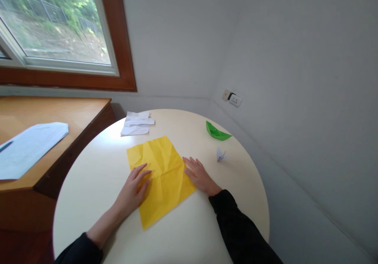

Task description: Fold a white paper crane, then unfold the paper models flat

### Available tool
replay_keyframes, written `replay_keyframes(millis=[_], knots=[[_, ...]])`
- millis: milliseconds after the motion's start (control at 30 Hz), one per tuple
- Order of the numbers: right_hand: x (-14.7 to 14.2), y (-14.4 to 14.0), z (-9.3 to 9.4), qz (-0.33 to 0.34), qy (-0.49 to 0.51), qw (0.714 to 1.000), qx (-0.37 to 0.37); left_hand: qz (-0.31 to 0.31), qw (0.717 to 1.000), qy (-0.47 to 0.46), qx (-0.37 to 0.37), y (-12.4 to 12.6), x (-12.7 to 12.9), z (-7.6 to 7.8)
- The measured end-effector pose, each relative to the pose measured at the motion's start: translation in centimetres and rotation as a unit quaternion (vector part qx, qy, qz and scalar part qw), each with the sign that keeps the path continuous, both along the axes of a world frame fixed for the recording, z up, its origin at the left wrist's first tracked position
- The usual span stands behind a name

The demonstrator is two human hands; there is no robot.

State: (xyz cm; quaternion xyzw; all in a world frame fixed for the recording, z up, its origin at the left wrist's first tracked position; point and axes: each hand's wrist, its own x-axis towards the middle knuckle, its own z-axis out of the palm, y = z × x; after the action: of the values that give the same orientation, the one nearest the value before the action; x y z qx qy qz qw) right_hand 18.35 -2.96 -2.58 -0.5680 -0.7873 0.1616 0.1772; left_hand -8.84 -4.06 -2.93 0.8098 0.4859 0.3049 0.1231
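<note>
A creased sheet of yellow paper (pixel 165 177) lies unfolded on the round table, turned at a slant. My left hand (pixel 132 189) rests over its left edge with the fingers apart, their tips on the paper. At the right edge of the sheet lies my right hand (pixel 199 174), its fingers stretched out and spread, touching the paper's border. Neither hand grips anything. Beyond the right hand sit a small white folded paper figure (pixel 220 155) and a green paper boat (pixel 217 131).
White papers (pixel 136 123) lie at the far left of the round cream table (pixel 94 169). A wooden desk (pixel 85 112) with papers (pixel 35 147) and a pen (pixel 6 146) stands to the left. Walls close in behind and on the right, with a socket (pixel 235 100).
</note>
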Motion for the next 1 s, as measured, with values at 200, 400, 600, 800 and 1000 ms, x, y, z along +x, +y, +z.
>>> replay_keyframes(millis=[200,400,600,800,1000], knots=[[-0.2,-0.5,1.3,-0.020,0.130,0.981,0.142,-0.051,0.996,0.061,0.047,-0.4,0.3,0.1],[0.9,-0.8,1.8,-0.105,0.170,0.942,0.269,-0.082,0.985,0.149,0.037,-0.6,2.2,1.6],[1.9,-0.7,1.7,-0.132,0.161,0.904,0.373,-0.113,0.972,0.207,-0.021,-0.4,5.8,3.2],[5.7,0.2,1.3,-0.264,0.085,0.824,0.493,-0.081,0.967,0.230,-0.074,0.4,7.4,2.3],[9.0,1.3,-1.5,-0.353,0.102,0.853,0.370,-0.071,0.965,0.240,-0.082,0.8,7.0,0.9]])
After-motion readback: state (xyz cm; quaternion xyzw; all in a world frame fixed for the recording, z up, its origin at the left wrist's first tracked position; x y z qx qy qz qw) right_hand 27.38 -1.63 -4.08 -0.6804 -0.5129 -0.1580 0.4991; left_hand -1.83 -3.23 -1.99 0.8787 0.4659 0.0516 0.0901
